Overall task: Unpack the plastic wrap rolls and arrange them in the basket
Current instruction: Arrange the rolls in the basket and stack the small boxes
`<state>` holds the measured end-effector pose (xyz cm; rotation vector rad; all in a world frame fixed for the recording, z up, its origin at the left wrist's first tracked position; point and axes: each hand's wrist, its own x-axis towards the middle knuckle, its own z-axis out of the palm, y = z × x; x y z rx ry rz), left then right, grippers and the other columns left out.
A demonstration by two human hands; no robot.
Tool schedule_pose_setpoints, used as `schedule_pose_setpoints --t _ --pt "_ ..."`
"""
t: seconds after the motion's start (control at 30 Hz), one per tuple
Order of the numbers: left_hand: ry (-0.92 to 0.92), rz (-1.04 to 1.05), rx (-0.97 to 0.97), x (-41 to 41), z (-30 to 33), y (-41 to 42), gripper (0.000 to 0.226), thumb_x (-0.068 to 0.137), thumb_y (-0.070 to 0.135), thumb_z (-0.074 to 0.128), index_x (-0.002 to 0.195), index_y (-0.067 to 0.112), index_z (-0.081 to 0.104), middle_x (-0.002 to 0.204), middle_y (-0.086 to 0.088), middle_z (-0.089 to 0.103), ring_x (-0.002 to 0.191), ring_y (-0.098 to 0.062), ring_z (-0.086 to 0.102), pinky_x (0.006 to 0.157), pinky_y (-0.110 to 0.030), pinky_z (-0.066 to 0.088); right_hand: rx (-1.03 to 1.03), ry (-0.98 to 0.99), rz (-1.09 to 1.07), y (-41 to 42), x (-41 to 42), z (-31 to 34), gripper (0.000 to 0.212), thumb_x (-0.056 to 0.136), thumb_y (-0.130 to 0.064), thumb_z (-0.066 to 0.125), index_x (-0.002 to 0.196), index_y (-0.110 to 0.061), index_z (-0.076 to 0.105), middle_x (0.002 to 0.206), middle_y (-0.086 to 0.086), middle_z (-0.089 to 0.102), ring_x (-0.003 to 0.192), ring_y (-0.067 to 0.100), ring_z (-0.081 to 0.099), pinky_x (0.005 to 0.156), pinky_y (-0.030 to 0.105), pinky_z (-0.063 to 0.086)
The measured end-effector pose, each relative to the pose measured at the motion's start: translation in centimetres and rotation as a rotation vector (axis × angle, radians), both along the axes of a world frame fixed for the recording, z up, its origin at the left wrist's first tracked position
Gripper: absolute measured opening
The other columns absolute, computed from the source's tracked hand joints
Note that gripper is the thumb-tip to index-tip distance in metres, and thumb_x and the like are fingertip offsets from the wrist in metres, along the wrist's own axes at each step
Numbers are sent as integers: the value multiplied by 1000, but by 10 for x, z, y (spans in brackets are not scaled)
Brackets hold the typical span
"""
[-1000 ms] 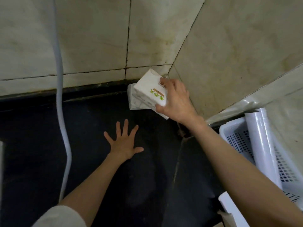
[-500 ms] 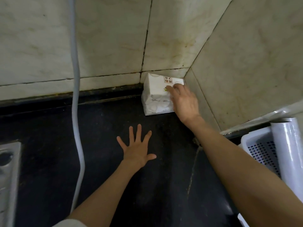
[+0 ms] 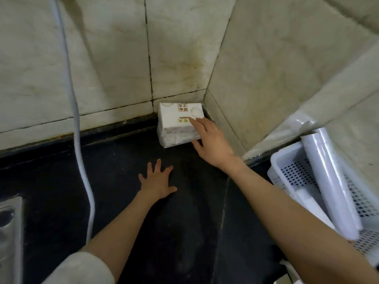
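Hands spread on a dark bench, white packs stacked in the wall corner.

The right hand (image 3: 213,144) rests loose-fingered against the stacked packs (image 3: 178,124) at 12 o'clock, gripping nothing; the left hand (image 3: 158,181) lies flat, fingers wide. At 3 o'clock, a plastic wrap roll (image 3: 330,181) leans in the white basket (image 3: 287,160).

A white packet (image 3: 178,121) sits in the back corner of the dark countertop (image 3: 127,160), against the tiled walls (image 3: 114,58). The right hand (image 3: 211,142) lies spread over the packet's right end, fingertips on its top. The left hand (image 3: 158,181) lies flat on the countertop, fingers splayed. At the right edge, a white perforated basket (image 3: 291,173) holds a plastic wrap roll (image 3: 330,181) leaning lengthwise. A white hose (image 3: 78,130) hangs at left.
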<state>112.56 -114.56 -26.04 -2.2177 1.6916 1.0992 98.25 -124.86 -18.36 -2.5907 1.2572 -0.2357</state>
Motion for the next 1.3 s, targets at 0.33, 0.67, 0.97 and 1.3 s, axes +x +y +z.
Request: schedule_pose_setpoints --t 0.33,0.67,0.97,1.3 --pt "317 -219 -434 -96 67 24 30 90 20 53 120 20 56 125 -4 55 105 -17 56 95 -31 46 -113 -204 -296 102 -171 42 38 89 -13 52 127 -8 50 121 13 60 111 31 55 96 42 44" --pt "372 -643 -639 -258 99 -42 46 91 10 48 136 12 40 141 -10 40 129 -22 37 110 -29 29 18 -133 -798 99 -330 39 40 92 -17 47 131 -7 45 128 16 53 116 33 50 97 41 40" --pt "217 -908 -767 -351 65 -120 43 92 10 46 134 20 44 151 -6 30 142 -21 15 116 -36 5 387 -57 -910 32 -405 -6 23 95 -22 40 102 -7 56 98 12 62 79 25 50 69 30 36" --pt "121 -937 -958 -358 41 -126 36 76 16 69 111 14 62 128 -13 56 129 -30 43 110 -58 20 422 -3 -879 22 -405 -28 20 88 -27 52 81 -8 52 105 17 53 94 30 50 78 34 40"
